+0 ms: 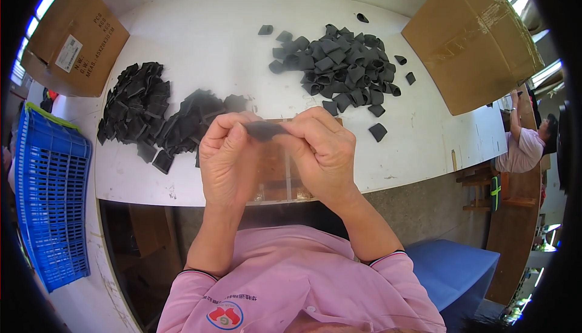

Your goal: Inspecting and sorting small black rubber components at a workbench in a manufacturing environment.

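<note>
Between my two hands, above the table's front part, a small dark grey fabric-like piece (pixel 264 130) is stretched. My left hand (pixel 225 157) pinches its left end between thumb and fingers. My right hand (pixel 322 154) grips the right end the same way. Flat black pieces (pixel 134 106) lie in a heap to the left, and a second heap of black pieces (pixel 193 118) sits just beside my left hand. Beyond my right hand spreads a pile of short dark grey tube-shaped pieces (pixel 339 60), some showing their open ends.
A cardboard box (pixel 82 36) stands at the far left, another cardboard box (pixel 473 39) at the far right of the white table (pixel 206 27). A blue plastic basket (pixel 54 193) is at the left edge. Below my hands is a brown taped patch (pixel 276 172). A person (pixel 526 145) sits farther right.
</note>
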Available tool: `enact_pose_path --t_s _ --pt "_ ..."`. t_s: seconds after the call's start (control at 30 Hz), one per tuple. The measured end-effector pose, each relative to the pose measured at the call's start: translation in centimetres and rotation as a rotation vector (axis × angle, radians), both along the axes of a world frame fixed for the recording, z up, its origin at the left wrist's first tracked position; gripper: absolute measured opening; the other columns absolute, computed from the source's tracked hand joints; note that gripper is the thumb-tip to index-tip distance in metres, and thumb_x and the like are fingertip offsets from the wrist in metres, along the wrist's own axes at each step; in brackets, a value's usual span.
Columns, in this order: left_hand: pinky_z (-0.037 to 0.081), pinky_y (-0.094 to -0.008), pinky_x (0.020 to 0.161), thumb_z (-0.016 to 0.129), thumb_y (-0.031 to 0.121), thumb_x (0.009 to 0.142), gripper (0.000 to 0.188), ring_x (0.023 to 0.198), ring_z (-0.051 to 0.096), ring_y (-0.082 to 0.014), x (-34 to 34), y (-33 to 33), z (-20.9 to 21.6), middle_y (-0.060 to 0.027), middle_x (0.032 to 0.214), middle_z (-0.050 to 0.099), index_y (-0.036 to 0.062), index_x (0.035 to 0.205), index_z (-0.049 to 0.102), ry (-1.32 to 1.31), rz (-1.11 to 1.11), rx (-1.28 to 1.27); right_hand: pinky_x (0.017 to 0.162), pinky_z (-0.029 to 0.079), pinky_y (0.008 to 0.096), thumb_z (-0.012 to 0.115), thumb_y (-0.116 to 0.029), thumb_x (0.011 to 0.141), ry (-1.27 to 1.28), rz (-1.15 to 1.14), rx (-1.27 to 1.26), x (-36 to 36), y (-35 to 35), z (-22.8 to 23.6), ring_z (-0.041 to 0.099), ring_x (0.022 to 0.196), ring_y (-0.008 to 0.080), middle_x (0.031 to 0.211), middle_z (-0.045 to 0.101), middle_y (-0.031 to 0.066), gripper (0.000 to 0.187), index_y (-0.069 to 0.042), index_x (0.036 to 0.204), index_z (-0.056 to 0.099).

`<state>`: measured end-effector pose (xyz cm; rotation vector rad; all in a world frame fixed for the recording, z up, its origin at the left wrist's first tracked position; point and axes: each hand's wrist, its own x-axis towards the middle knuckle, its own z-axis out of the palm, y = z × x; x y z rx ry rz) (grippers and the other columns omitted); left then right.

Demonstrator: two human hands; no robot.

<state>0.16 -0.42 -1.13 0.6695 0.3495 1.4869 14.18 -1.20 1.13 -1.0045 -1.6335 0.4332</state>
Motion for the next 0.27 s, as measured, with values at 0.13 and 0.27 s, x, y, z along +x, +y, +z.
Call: enact_pose_path --t_s 0.13,0.27 --pt "0.044 -0.0268 0.082 0.059 0.009 0.089 0.010 0.087 0.057 -0.0138 0.1 -0.1 -0.6 -0.0094 0.096 0.062 -0.0001 0.093 0.058 0.160 0.054 0.092 0.049 0.040 0.0282 0.069 0.000 0.075 0.058 0.025 -0.021 0.0 0.1 -1.1 0.052 0.057 0.0174 0.070 0.055 0.0074 0.010 -0.001 0.083 0.064" --pt "0.044 -0.0270 0.083 0.059 0.012 0.089 0.012 0.087 0.057 -0.0140 -0.6 -0.1 -1.3 -0.0099 0.096 0.062 0.0004 0.093 0.058 0.302 0.120 0.138 0.049 0.040 0.0273 0.066 0.000 0.077 -0.016 -0.008 -0.016 -0.2 -0.2 -1.0 0.053 0.058 0.0156 0.069 0.055 0.0066 0.007 -0.003 0.084 0.065"
